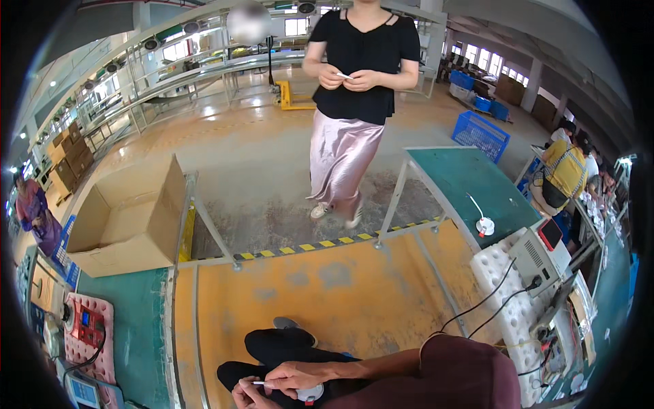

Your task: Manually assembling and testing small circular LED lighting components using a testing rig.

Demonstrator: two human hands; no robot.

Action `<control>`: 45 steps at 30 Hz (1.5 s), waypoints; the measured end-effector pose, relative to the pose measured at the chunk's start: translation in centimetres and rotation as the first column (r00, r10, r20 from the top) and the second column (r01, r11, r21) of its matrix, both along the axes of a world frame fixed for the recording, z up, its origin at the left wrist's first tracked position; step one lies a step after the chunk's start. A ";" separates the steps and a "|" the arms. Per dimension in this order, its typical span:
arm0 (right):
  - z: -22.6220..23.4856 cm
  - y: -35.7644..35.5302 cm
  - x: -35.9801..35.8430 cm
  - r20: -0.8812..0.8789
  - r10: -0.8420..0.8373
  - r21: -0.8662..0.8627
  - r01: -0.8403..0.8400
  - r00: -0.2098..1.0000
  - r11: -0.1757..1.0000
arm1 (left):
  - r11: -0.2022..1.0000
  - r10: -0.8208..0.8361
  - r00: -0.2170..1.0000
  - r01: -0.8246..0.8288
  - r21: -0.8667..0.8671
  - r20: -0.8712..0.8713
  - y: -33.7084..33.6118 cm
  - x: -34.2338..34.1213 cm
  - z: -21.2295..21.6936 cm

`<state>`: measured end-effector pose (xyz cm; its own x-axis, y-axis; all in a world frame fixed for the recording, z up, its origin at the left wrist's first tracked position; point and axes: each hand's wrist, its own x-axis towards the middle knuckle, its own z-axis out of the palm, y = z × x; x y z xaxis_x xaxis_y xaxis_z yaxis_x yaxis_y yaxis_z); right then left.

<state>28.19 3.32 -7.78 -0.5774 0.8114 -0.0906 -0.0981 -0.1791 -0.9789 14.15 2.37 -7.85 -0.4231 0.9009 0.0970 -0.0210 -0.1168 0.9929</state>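
Low in the view, over my lap, my two hands are close together. My left hand (pixel 251 397) is at the bottom edge, its fingers closed on one end of a thin white cable (pixel 259 383). My right hand (pixel 294 375) reaches in from the right and has its fingertips closed near the other end of that cable. Under my right hand, a round white piece (pixel 312 392) with a red part shows in part; whether the cable joins it is hidden. A similar white disc (pixel 484 226) with a red part and upright white cable rests on the right-hand green table.
A person (pixel 355 68) stands ahead, pinching a small white thing. At left, an open cardboard box (pixel 129 211) and red device (pixel 85 327) are on a green table (pixel 139 320). At right are a green table (pixel 456 180), white foam tray (pixel 501 293), beige instrument (pixel 535 255) and blue crate (pixel 482 133).
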 end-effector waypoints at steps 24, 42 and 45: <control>-2.2 -0.8 2.2 -0.030 -0.052 -0.094 0.049 0.998 0.994 | 0.918 -0.276 0.923 0.336 -0.212 0.269 1.6 -2.2 -6.4; -2.8 -0.9 1.9 -0.028 -0.076 -0.075 0.074 0.997 0.994 | 0.934 -0.225 0.929 0.292 -0.209 0.293 0.9 -0.2 -4.2; -4.0 -0.6 1.3 -0.081 -0.087 -0.072 0.081 0.993 0.994 | 0.929 -0.230 0.929 0.299 -0.220 0.290 1.6 -0.8 -4.4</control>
<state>29.51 2.68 -11.75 -0.5151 0.8510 -0.1022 -0.1967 -0.2334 -0.9523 13.39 3.93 -12.22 -0.1450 0.9622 -0.2307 -0.2716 0.1855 0.9444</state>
